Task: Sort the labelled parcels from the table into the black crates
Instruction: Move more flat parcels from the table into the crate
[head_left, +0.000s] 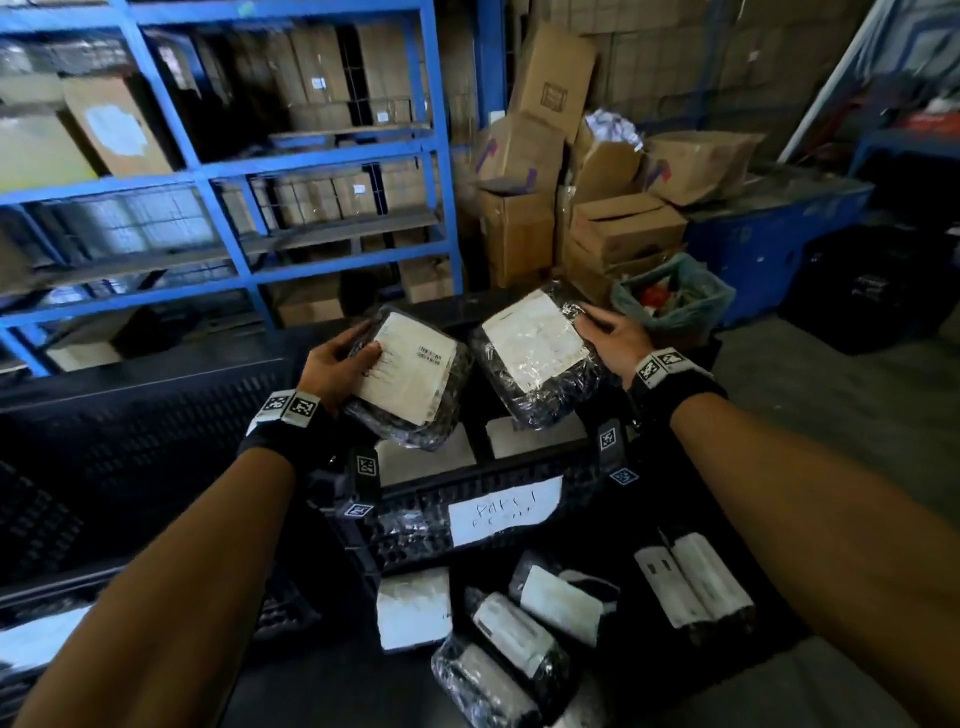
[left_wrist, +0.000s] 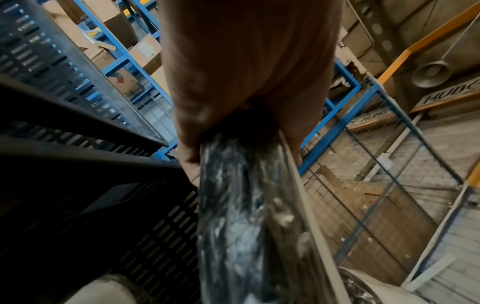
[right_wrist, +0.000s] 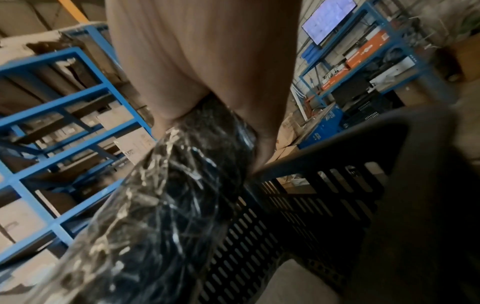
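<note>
Head view: left hand (head_left: 332, 364) grips a black plastic-wrapped parcel with a white paper label (head_left: 410, 376), thumb on the label, fingers curled under the near-left edge. Right hand (head_left: 613, 340) grips a second black shrink-wrapped parcel with a large white label (head_left: 535, 353) at its far-right corner. Both held in the air above the slotted black plastic crate with a handwritten paper tag (head_left: 441, 514); two pale labels show inside it. More black labelled parcels (head_left: 519, 623) lie on the table nearer the body.

Handling, my guess: soft-ish, padded, light enough for one hand each; film looks slick & crinkly, so an edge grip w/ thumb on the paper label should hold better than on bare wrap. Not fragile-looking.

Left wrist view: palm and fingers wrapped round the parcel's glossy black edge (left_wrist: 233, 205), label seen edge-on; crate wall (left_wrist: 155, 236) just beside.

Right wrist view: fingers clamped on the wrinkled glossy wrap (right_wrist: 168, 205); crate rim (right_wrist: 324, 156) close below.
</note>
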